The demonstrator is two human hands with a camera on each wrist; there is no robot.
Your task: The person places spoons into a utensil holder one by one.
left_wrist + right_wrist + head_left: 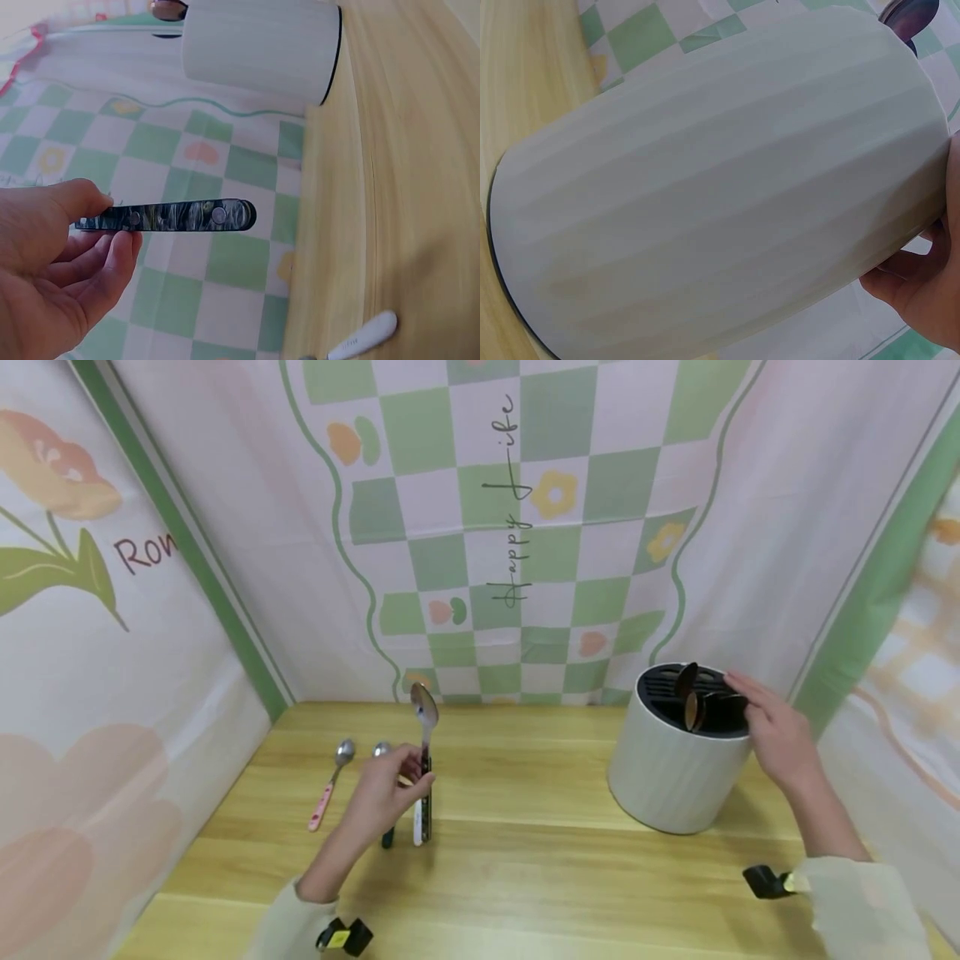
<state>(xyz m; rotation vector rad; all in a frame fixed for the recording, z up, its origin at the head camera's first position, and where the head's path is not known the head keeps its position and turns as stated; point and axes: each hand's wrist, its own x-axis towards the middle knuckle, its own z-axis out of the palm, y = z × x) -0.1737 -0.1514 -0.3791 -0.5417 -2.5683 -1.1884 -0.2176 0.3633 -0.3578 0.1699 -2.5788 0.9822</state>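
Note:
My left hand (390, 785) pinches black-marbled-handled spoons (427, 714) between thumb and fingers, bowls up, above the left of the table. Two bowls seem to overlap at the top. In the left wrist view, the marbled handle (180, 216) sticks out past the fingertips. Below the hand lie a white-handled spoon (417, 827), also in the left wrist view, and a dark-handled spoon (382, 749), partly covered by the hand. To its left is a pink-handled spoon (322, 806). My right hand (783, 739) holds the rim and side of a white ribbed cutlery holder (675, 785).
The holder has a black slotted top (660, 685), with dark spoons (693, 710) standing in it. It sits at the back right of the wooden table (517, 877). A checkered cloth (487, 543) hangs behind the table, with more cloth at both sides.

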